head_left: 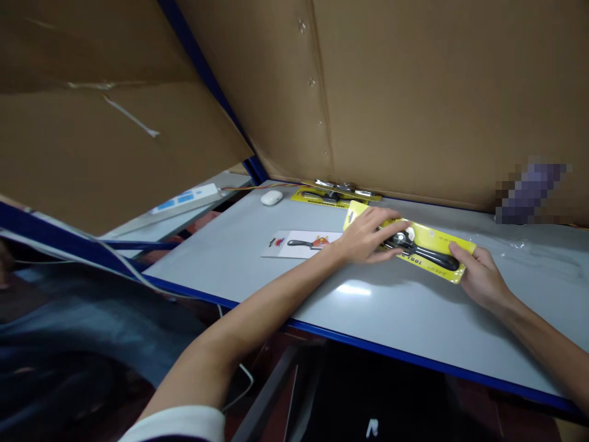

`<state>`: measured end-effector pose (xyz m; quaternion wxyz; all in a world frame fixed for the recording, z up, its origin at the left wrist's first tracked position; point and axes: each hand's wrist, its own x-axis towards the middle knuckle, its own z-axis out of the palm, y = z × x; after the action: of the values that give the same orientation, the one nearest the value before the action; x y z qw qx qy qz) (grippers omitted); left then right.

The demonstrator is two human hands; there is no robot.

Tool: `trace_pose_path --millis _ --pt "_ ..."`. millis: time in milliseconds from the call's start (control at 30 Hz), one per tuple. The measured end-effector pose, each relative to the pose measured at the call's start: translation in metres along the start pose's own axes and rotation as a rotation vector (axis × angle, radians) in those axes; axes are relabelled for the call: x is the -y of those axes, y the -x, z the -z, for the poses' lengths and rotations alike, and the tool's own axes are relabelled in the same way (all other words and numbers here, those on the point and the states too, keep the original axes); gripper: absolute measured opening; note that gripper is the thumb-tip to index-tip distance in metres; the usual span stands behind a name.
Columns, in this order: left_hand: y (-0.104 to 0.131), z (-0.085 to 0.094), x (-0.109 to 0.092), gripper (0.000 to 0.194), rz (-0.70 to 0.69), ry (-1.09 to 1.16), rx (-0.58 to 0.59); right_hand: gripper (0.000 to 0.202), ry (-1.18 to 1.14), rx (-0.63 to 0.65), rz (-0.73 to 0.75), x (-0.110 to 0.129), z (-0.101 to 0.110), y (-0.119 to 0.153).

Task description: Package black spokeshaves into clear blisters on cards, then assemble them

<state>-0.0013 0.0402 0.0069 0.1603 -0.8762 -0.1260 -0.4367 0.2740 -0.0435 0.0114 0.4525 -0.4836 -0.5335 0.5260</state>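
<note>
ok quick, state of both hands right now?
Left hand: fingers over the tool's metal middle; can't tell if gripping.
Right hand: closed on one end of the yellow tool package.

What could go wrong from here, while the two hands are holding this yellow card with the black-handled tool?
The left hand has its fingers over the metal middle of the black-handled tool; if there is a bare edge, it might nick them. If the tool is loose on the yellow card, it could slip when the right hand tilts its end. The left forearm passes close to the white card and might push it.
</note>
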Motion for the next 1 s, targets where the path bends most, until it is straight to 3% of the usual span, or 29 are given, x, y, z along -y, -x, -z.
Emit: trace_pose_path --millis 67,167,300,400,500,700,800,1000 --pt "0.005 0.006 0.011 0.045 0.139 0.009 -0.033 0.053 -0.011 0.016 -0.017 0.002 -0.003 0.0" --pt "0.013 0.014 0.033 0.042 0.512 0.044 -0.125 0.055 -0.019 0.032 -0.048 0.004 -0.006 0.0" --pt "0.021 0.016 0.054 0.056 1.04 0.418 -0.153 0.051 -0.056 0.026 -0.059 0.003 -0.007 0.0" --pt "0.019 0.011 0.055 0.066 1.232 0.68 -0.089 0.048 -0.066 0.022 -0.049 0.001 -0.007 0.0" --pt "0.015 0.004 0.047 0.069 1.254 0.715 -0.112 0.051 -0.058 0.02 -0.044 -0.002 -0.005 0.0" --pt "0.011 0.001 0.042 0.07 1.164 0.442 -0.237 0.067 0.189 0.037 0.047 -0.006 -0.002 -0.001" --pt "0.011 0.004 0.044 0.067 1.159 0.345 -0.253 0.072 0.34 0.013 0.098 -0.005 -0.002 -0.001" --pt "0.01 0.003 0.045 0.067 1.218 0.248 -0.249 0.067 0.351 0.076 0.09 -0.002 -0.001 -0.001"
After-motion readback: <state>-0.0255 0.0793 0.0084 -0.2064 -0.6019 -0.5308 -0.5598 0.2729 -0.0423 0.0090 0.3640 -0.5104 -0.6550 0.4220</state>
